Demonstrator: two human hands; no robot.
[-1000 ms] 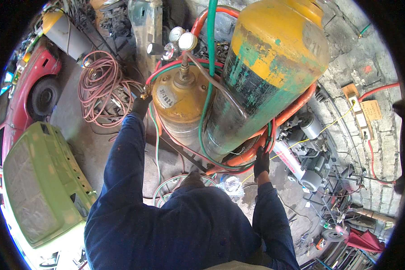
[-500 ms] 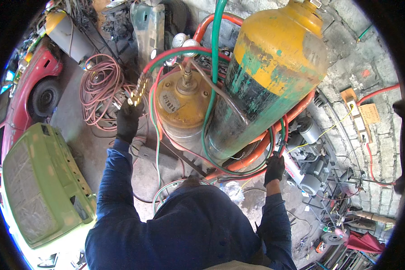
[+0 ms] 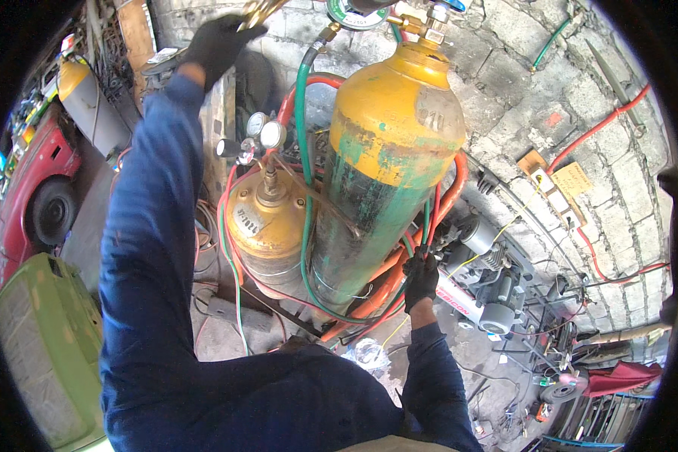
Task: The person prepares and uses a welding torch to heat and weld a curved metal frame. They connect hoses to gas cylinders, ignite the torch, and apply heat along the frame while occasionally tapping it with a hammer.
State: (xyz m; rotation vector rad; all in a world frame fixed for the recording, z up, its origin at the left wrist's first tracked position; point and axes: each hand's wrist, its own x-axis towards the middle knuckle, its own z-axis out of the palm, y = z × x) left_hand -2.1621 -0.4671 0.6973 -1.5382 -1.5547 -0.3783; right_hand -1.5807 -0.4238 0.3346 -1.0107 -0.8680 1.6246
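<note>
My left hand [image 3: 220, 47], in a dark glove, is raised at the upper left and closed around a brass gas torch [image 3: 261, 10], partly cut off by the upper edge. Low on the right, my gloved right hand [image 3: 420, 280] is closed on red and green hoses [image 3: 427, 226] beside the tall cylinder. That large yellow, green and black gas cylinder [image 3: 388, 151] leans between my hands, with a brass valve [image 3: 432, 26] and a round gauge [image 3: 358, 16] at its top. A shorter yellow cylinder [image 3: 267, 226] with two small gauges [image 3: 272, 135] stands to its left.
An orange tubular cart frame [image 3: 452, 188] surrounds the cylinders. On the right are a compressor [image 3: 497, 301] and a brick wall [image 3: 505, 105] with a power strip [image 3: 556, 197]. A green vehicle panel [image 3: 49, 346] and a red car [image 3: 41, 188] are at left. Clear plastic [image 3: 368, 354] lies on the floor.
My left hand has risen with the torch from beside the short cylinder to the upper edge. My right hand keeps its grip on the hoses. The view has shifted, bringing the tall cylinder's valve into sight.
</note>
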